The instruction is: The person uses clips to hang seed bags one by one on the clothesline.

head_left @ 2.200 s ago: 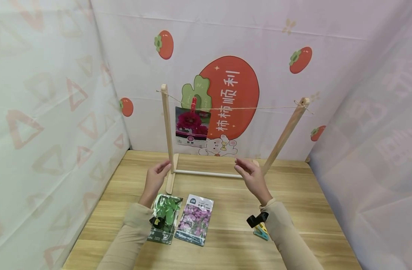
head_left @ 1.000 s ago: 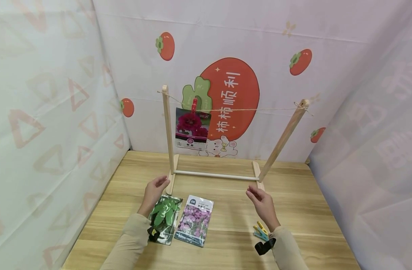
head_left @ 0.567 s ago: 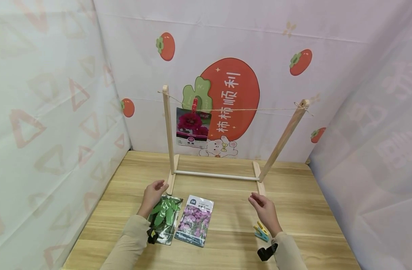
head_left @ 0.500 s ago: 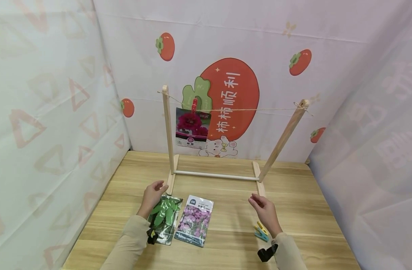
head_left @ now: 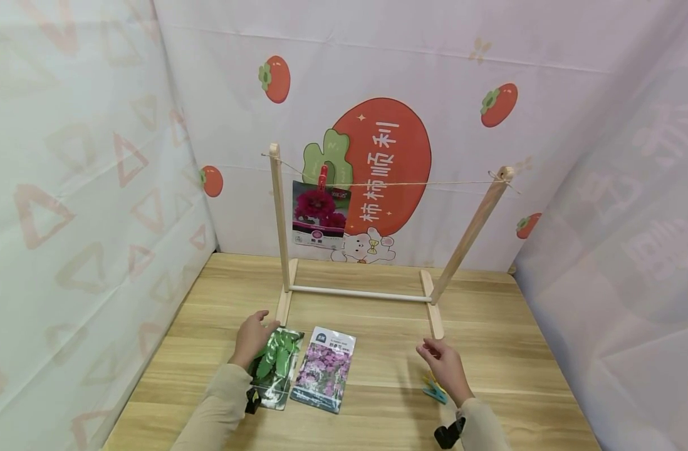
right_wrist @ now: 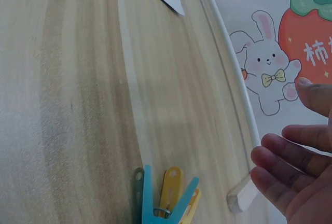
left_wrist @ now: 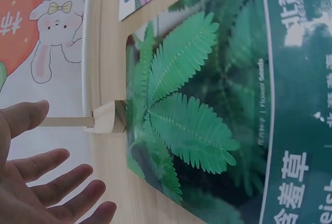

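My left hand (head_left: 250, 338) hovers above the far end of a green-leaf seed packet (head_left: 277, 360), its fingers relaxed and holding nothing. Beside that packet lies a second seed packet (head_left: 324, 369) with pink flowers. My right hand (head_left: 445, 368) is held over the table near the rack's right foot, fingers loosely bent around nothing. Blue and yellow clothespins (right_wrist: 166, 200) lie close by it, partly hidden by the hand in the head view. On the string (head_left: 406, 183) hangs a magenta-flower seed packet (head_left: 319, 216), held by a red clothespin (head_left: 323, 177).
A wooden rack stands at the back of the table, with a left post (head_left: 279, 219), a right post (head_left: 470, 238) and a white crossbar (head_left: 361, 292) low between them. Printed cloth walls (head_left: 237, 113) enclose the back and both sides of the wooden table (head_left: 378, 401).
Both hands have come back toward the near side and lower, away from the rack. The right hand has also shifted right, next to the clothespins. The hanging packet stays on the string.
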Demonstrator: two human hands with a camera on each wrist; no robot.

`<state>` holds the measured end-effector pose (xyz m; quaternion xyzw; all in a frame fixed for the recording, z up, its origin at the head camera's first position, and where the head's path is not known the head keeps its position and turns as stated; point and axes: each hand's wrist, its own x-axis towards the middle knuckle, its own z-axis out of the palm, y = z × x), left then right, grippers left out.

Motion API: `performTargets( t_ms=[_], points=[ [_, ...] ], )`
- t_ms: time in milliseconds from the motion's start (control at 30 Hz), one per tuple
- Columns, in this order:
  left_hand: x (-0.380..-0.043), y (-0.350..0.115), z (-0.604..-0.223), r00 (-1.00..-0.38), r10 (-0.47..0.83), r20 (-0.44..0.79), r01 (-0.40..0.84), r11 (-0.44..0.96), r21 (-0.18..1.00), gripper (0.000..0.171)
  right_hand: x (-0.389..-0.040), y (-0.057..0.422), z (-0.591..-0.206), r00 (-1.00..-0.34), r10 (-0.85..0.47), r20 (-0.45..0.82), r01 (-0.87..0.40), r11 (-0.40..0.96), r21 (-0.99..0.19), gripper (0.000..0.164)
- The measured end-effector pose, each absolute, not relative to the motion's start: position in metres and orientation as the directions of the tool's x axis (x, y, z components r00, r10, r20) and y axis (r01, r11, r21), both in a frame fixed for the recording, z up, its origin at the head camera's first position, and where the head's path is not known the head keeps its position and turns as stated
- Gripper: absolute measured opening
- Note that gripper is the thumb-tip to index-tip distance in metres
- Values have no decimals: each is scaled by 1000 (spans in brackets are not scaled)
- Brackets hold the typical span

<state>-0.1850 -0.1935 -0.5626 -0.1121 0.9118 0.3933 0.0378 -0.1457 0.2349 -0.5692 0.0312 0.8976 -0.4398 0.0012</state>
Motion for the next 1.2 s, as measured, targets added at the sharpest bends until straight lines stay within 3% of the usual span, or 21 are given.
performTargets(
  t_ms=[200, 533, 767, 1033, 1200],
  points=[
    [-183, -194, -570, -977, -184, -111, -213, 760, 615, 53, -141, 239, -574, -996, 26, -84, 80, 680, -729, 42],
    [-179, -193, -569, -965, -189, -179, -256, 821, 511, 57, -135, 244, -574, -991, -9, -137, 71, 820, -568, 44],
    [-176, -191, -573, -960, -205, -193, -273, 848, 455, 43, -132, 246, -577, -981, -10, -196, 91, 860, -501, 44],
    [-175, -191, -579, -940, -222, -259, -322, 830, 456, 37, -129, 244, -583, -973, -9, -231, 99, 886, -452, 41],
    [-176, -189, -584, -935, -227, -273, -334, 825, 456, 38, -126, 244, -584, -981, -18, -191, 67, 900, -430, 33]
  ],
)
